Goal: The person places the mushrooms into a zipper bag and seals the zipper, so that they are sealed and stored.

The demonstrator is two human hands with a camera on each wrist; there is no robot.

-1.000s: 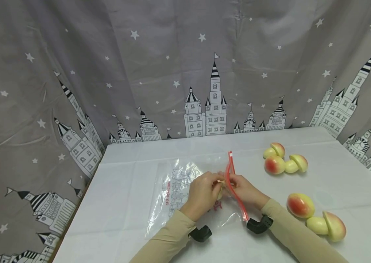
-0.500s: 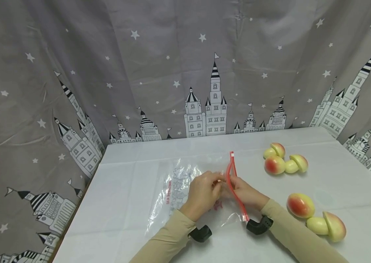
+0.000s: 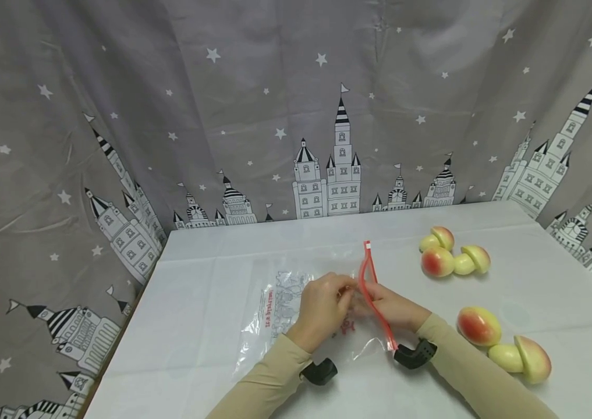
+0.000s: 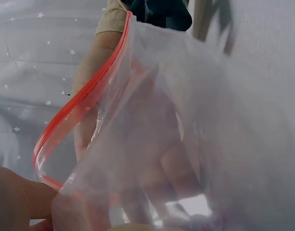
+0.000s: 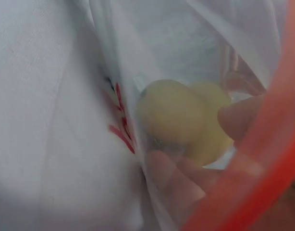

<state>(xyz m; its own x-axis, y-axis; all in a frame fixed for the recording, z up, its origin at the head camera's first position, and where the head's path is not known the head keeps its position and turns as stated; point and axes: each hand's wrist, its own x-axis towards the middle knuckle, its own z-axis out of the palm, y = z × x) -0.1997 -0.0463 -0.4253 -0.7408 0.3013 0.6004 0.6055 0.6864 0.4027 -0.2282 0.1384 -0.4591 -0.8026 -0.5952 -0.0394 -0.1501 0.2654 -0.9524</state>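
A yellow mushroom point(image 5: 170, 111) sits inside a clear plastic bag point(image 3: 286, 302), held between the thumb point(image 5: 239, 115) and curled fingers point(image 5: 174, 185) of the nearer right hand point(image 3: 395, 305), its rounded end facing away from the thumb. The left hand point(image 3: 322, 308) pinches the bag's edge beside the red zip point(image 3: 377, 314), over a white table point(image 3: 196, 320).
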